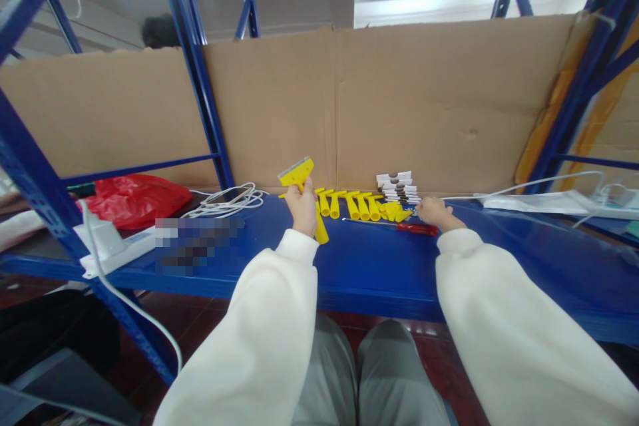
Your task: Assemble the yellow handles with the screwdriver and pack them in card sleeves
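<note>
My left hand (302, 208) is closed around the handle of a yellow scraper (295, 172), with its wide head tilted up and a metal edge along the top. Several yellow scraper handles (352, 206) lie in a row on the blue shelf (379, 273), just right of that hand. Small yellow pieces (395, 211) are heaped beside them. My right hand (435, 213) is down at the shelf beside this heap, fingers curled together; whatever they hold is hidden. A screwdriver (417, 229) with a red handle lies just in front of the right hand.
Small white packs (398, 186) are stacked against the cardboard back wall (399, 106). On the left are a coiled white cable (239, 198), a power strip (120, 249) and a red plastic bag (137, 200). Blue rack posts (200, 80) stand at the sides.
</note>
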{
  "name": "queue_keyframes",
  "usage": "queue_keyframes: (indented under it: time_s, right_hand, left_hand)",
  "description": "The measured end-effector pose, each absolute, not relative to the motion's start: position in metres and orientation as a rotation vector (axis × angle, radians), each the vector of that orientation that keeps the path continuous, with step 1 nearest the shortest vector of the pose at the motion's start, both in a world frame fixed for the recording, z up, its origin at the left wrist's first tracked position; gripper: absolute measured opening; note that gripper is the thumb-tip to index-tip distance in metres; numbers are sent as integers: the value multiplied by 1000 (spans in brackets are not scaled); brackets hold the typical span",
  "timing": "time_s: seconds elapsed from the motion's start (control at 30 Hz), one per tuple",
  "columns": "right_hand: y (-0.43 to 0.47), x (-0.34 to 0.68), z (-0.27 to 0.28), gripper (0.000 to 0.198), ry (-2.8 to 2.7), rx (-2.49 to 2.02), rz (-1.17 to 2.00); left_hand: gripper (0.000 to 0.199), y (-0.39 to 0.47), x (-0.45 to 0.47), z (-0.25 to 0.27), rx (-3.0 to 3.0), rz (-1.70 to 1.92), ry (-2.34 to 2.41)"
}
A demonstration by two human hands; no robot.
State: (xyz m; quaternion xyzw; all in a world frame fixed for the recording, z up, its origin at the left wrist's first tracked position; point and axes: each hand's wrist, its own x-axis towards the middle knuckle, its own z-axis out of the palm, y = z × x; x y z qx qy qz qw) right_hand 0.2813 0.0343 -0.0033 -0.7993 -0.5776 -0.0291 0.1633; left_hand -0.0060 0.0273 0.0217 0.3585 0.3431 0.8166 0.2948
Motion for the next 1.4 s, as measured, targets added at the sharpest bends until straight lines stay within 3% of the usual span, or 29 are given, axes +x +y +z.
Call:
queue_keyframes:
  time_s: [0.17, 0.37, 0.6, 0.93, 1.4]
  right_hand:
    - [30, 274, 2, 36, -1698, -2206, -100]
    - [32, 261, 0, 23, -1773, -2020, -131]
    - [37, 236, -11, 8, -1982, -1432, 228]
    - [34, 216, -16, 8, -1972, -1155, 495]
    - [25, 208, -17, 8, -1764, -1327, 713]
  left_hand:
    - [26, 13, -4, 30, 634, 1805, 680]
    - [26, 11, 0, 21, 714, 1410, 785]
    - [26, 9, 12, 8, 976, 909, 980]
    - [23, 9, 23, 2, 1075, 748, 988]
    - [18, 9, 31, -1, 1130, 767, 1034]
